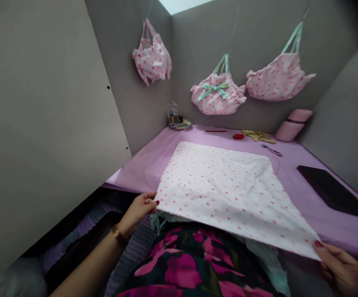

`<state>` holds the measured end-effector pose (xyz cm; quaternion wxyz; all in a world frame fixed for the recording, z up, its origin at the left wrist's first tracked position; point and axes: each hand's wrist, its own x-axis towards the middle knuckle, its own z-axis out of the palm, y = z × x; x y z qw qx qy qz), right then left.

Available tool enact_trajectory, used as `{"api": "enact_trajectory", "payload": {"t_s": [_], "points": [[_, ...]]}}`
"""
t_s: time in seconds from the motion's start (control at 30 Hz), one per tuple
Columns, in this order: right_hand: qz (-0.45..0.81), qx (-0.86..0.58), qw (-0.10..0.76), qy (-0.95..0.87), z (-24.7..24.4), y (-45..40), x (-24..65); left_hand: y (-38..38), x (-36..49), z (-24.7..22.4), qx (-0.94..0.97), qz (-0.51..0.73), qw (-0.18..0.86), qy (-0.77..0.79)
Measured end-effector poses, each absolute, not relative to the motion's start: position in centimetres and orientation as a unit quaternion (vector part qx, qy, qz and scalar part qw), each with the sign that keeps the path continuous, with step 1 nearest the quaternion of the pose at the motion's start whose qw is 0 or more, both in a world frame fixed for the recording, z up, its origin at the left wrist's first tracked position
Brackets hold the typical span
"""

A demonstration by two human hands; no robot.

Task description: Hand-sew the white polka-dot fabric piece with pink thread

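Observation:
A white cloth with small red dots (222, 185) lies over the purple-covered table, its near edge pulled out past the table's front. My left hand (141, 209) pinches the near left corner between thumb and fingers, with a gold watch on the wrist. At the lower right, my right hand (340, 264) grips the near right corner, thumb on top. The near edge runs fairly straight between both hands, above my lap. Slight wrinkles show toward the cloth's right side.
Purple table cover (148, 165); black tablet (333, 192) at right; thread snips (271, 150), red thread spool (238, 136), beige trim (259, 136), red pencil (214, 131), pink bottle (293, 125) and woven tray (180, 123) at the back. Dotted bags (219, 94) hang behind.

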<state>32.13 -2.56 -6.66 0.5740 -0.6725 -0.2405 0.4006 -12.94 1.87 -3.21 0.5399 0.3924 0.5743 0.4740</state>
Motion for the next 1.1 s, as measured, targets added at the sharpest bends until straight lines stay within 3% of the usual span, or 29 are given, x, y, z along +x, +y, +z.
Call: {"api": "enact_trajectory", "payload": {"t_s": [0.27, 0.63, 0.87, 1.1], "points": [[0.387, -0.644, 0.618, -0.233, -3.5, -2.7, 30.8, 1.8, -14.3, -0.8, 0.359, 0.443, 0.617, 0.542], [0.429, -0.653, 0.569, -0.257, -0.7, -5.3, 30.7, 1.4, -15.6, 0.7, 0.403, 0.372, 0.638, 0.54], [0.446, -0.686, 0.436, -0.374, -1.3, -4.5, 31.8, 1.4, -15.3, -0.1, 0.36, 0.357, 0.681, 0.528], [0.438, -0.686, 0.377, -0.442, -2.6, -4.5, 33.2, 2.1, -12.0, -2.4, 0.331, 0.412, 0.675, 0.514]]}}
